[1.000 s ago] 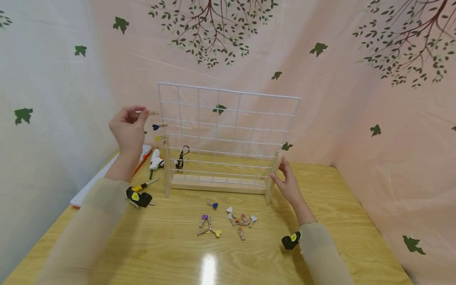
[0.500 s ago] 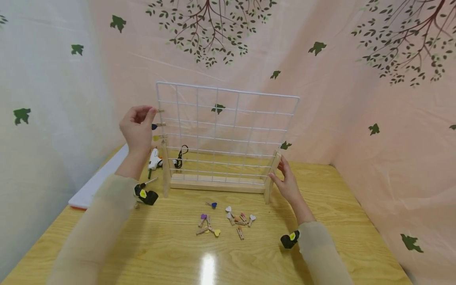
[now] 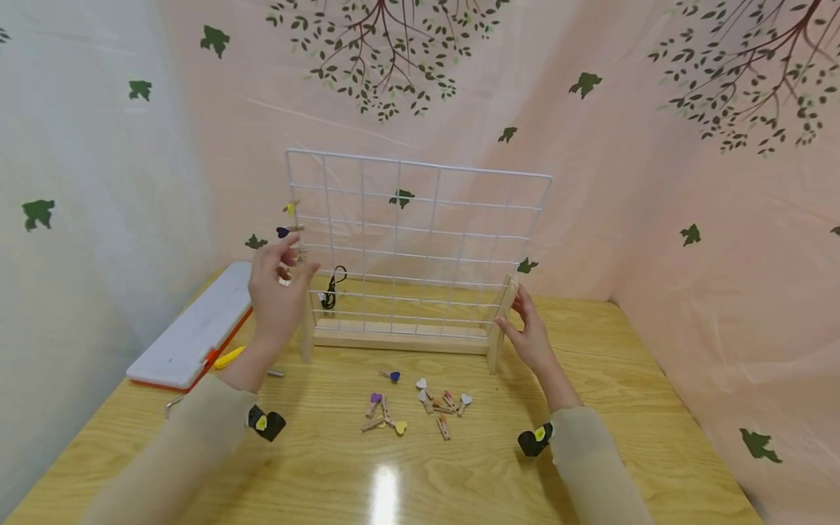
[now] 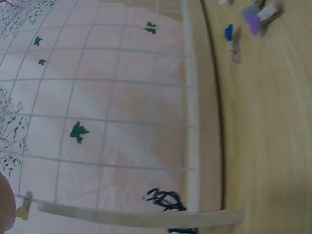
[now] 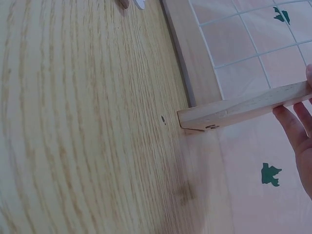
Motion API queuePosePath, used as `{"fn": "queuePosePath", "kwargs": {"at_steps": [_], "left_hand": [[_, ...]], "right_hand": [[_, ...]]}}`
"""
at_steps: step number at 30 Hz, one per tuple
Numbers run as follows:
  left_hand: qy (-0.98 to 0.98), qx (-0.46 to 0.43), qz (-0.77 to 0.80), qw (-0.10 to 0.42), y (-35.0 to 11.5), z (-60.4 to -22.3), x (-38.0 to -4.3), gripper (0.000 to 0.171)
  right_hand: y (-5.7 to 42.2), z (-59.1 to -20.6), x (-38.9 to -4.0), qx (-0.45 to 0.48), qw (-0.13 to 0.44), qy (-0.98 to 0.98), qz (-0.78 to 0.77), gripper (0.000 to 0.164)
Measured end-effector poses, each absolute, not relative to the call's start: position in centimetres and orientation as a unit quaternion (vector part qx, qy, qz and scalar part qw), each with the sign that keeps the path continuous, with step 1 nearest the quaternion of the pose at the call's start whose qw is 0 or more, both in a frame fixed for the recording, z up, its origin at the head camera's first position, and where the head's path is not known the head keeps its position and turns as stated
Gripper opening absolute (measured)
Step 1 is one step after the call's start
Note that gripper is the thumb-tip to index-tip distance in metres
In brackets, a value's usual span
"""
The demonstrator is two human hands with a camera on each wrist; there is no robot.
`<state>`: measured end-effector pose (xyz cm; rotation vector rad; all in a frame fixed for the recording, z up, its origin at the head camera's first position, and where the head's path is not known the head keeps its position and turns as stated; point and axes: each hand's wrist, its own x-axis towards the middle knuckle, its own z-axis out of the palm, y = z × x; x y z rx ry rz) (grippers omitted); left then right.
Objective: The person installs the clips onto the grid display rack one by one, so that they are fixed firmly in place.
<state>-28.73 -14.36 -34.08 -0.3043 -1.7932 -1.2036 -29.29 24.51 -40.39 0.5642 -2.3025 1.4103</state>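
A white wire grid [image 3: 399, 219] stands in a wooden stand [image 3: 400, 340] on the table. Clipped along its left edge are a clothespin with a yellow heart [image 3: 291, 208] and, below it, one with a navy heart [image 3: 283, 232]. Lower down, another clothespin [image 4: 23, 209] shows in the left wrist view beside the post's top, partly covered by my hand in the head view. My left hand [image 3: 278, 295] is in front of the left post, thumb and fingers apart, holding nothing. My right hand [image 3: 533, 337] grips the right wooden post [image 5: 243, 108] between thumb and fingers.
Several heart clothespins lie before the stand, including a blue one [image 3: 394, 377], a purple one [image 3: 375, 399] and a white one [image 3: 465, 400]. At left lie a white-and-orange case [image 3: 193, 328] and a yellow-handled tool [image 3: 230, 356]. A black cord [image 3: 331, 290] lies behind the grid.
My left hand brought the yellow clothespin right onto the grid's left edge, let it go, and moved down with its fingers spread. My right hand stayed on the post.
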Motion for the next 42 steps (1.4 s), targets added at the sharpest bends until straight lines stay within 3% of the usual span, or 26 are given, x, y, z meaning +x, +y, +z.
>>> {"fn": "queuePosePath", "kwargs": {"at_steps": [3,8,12,17,23,31,37,42], "left_hand": [[-0.777,-0.150,-0.477,0.382,-13.5,-36.9,-28.1,0.037],[-0.876,-0.201,-0.403,0.173,-11.8,-41.7,-26.8,0.034],[-0.896,-0.259,-0.359,0.040,-11.1,-44.3,-26.2,0.027],[-0.880,-0.324,-0.342,-0.058,-10.7,-45.8,-25.3,0.022],[-0.883,-0.328,-0.329,-0.067,-10.4,-45.9,-24.8,0.012],[-0.876,-0.286,-0.374,-0.101,-10.9,-45.1,-24.8,0.011],[-0.876,-0.247,-0.412,-0.042,-12.0,-40.8,-25.3,0.007],[-0.854,-0.200,-0.476,0.056,-13.5,-34.8,-25.6,0.008]], "right_hand": [[24.5,-40.3,-29.3,0.202,0.191,-0.817,0.505,0.069],[24.6,-40.3,-29.4,0.200,0.186,-0.821,0.501,0.070],[24.6,-40.3,-29.5,0.195,0.183,-0.825,0.497,0.070],[24.5,-40.3,-29.5,0.194,0.184,-0.827,0.495,0.070],[24.5,-40.5,-29.4,0.193,0.182,-0.823,0.502,0.070],[24.5,-40.5,-29.4,0.192,0.175,-0.822,0.507,0.071],[24.6,-40.7,-29.2,0.191,0.177,-0.826,0.500,0.071],[24.7,-40.6,-29.1,0.190,0.180,-0.823,0.504,0.069]]}}
